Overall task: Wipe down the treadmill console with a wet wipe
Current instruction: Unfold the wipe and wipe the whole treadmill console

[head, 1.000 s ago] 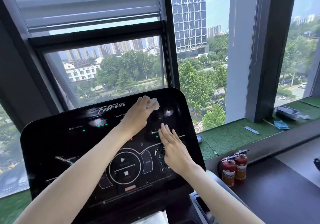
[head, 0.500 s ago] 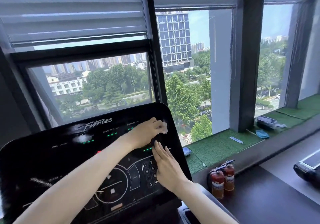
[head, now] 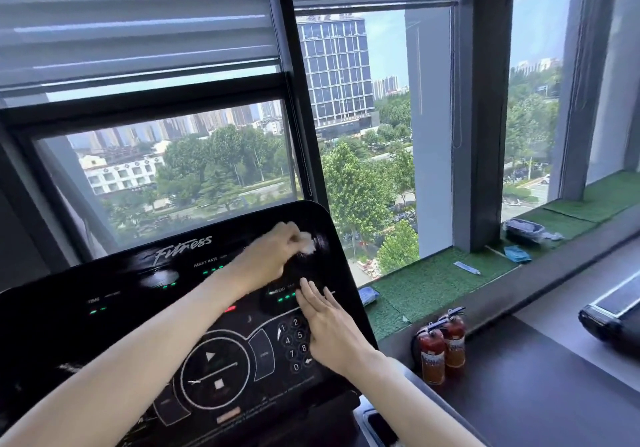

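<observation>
The black treadmill console (head: 114,294) fills the lower left, with a Fitness logo, green lights, a round start/stop control and a number keypad. My left hand (head: 273,256) presses a crumpled white wet wipe (head: 307,241) against the console's upper right corner. My right hand (head: 329,329) lies flat, fingers together and extended, on the console's right side just beside the keypad; it holds nothing.
Two red fire extinguishers (head: 441,346) stand on the dark floor right of the console. A windowsill with green turf (head: 436,284) holds small blue packets and a tray. Large windows are right behind the console. Another machine's edge (head: 609,318) shows at far right.
My left hand with the wipe has stayed at the console's top right area, shifting slightly right toward the corner. My right hand keeps its place by the keypad. The camera view has tilted up.
</observation>
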`<state>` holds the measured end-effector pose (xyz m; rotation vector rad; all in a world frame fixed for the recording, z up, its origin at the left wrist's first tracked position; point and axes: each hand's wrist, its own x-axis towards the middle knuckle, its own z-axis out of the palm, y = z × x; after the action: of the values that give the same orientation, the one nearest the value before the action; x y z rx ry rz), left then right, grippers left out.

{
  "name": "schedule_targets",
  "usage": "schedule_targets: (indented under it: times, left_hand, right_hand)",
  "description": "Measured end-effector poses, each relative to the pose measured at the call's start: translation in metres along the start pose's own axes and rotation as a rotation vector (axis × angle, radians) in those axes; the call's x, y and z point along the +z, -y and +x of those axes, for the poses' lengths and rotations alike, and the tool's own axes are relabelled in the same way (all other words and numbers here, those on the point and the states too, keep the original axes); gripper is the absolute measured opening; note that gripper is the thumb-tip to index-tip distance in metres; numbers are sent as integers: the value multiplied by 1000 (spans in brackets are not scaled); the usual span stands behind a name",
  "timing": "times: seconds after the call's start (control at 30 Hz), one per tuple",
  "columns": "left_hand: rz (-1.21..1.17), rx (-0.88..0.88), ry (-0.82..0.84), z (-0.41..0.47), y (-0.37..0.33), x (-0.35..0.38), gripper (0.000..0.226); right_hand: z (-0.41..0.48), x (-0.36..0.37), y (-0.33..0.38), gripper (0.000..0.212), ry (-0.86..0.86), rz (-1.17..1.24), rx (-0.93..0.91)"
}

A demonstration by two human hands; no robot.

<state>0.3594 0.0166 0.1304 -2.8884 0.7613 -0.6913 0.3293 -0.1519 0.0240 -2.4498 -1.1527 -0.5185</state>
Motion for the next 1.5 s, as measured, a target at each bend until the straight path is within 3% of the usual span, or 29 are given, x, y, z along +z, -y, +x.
schedule_targets:
  times: [0.07,0.1,0.23,0.27,0.37,0.4,0.5,0.53,0.67,0.8,0.93,0.97,1.07,1.1,1.13,1.23,1.27,1.37,1.4,1.43,1.5]
  left_hand:
    - [-50,-232,-186,6,8,-10,53]
    - [-70,-276,-202,8,-1,-11,52]
    - [-6,54,84,-11,-26,11,41]
    - [-27,23,46,-13,-18,9,42]
    - [-68,-382,-281,-13,-4,1,51]
    - [-108,-434,-320,-17,-10,3,50]
    - [-83,-108,-101,-40,-31,17,37]
    - [-91,-82,-108,-46,-28,18,36]
    - [-229,-586,-500,-49,-21,8,40]
    - [-128,-223,-182,-67,-31,21,25]
    - [-167,-692,-571,-68,-19,18,42]
    - [-140,-684,-583,-66,-29,19,44]
    - [-5,-204,-273,-76,-49,32,39]
    - [45,-138,-254,-81,-42,31,41]
    - [5,-237,-291,-82,-31,30,41]
    - [-120,-742,-613,-84,-21,22,49]
    - [-87,-756,-613,-82,-27,22,52]
    - [7,-370,-364,-96,-39,36,52]
    - [8,-343,-350,-102,-33,32,51]
    - [-33,-437,-416,-107,-23,28,49]
    - [-143,-805,-698,-117,-6,17,47]
  right_hand:
    - [-1,1,1,77,7,3,-1]
    - [0,2,1,78,5,-1,4]
    - [0,2,4,79,2,-29,13]
    - [-1,1,5,78,6,-31,14]
    - [-2,-2,7,77,9,-31,15]
    - [-2,-2,8,76,7,-34,14]
    - [-1,-2,10,71,-8,-46,21]
    - [-1,-2,11,70,-9,-50,21]
    - [-2,2,12,73,2,-78,14]
    - [-2,4,11,74,21,-108,11]
    - [-2,6,11,76,31,-97,25]
    - [-3,8,12,76,27,-98,29]
    - [-3,9,12,76,12,-96,21]
    - [-3,8,12,76,14,-95,17]
    - [-3,7,12,75,20,-96,13]
    - [-3,7,14,76,23,-102,20]
    - [-3,9,14,76,24,-107,23]
    - [-3,11,14,75,12,-120,31]
    - [-2,11,14,75,11,-124,32]
    - [-2,11,15,75,13,-128,31]
    - [-3,10,17,75,9,-126,38]
